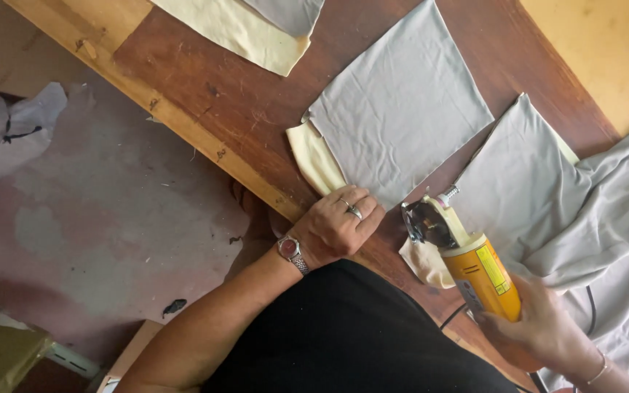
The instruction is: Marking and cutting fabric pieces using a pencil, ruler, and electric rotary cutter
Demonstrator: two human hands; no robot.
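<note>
- The left hand is lying flat, fingers together and pressing down, on the near corner of the grey fabric square in the middle of the wooden table; it is pinching nothing.
- A ring is showing on one finger of that hand, and a wristwatch is sitting on the wrist just behind it.
- The right hand is wrapping its fingers closed around the yellow body of a rotary fabric cutter, just to the right of the grey fabric square.
- The cutter's round blade is pointing toward the square's near edge, close beside the left hand's fingertips but apart from them.
- A pale yellow fabric layer is peeking out from under the square's left corner, and a small scrap of the same colour is lying under the cutter.
- A second grey piece is lying to the right of the square, running into a loose heap of grey cloth beyond it.
- More yellow and grey pieces are lying up and to the left of the square, at the table's edge.
- A black cord is trailing over the cloth heap, on the far side of the right hand from the square.
</note>
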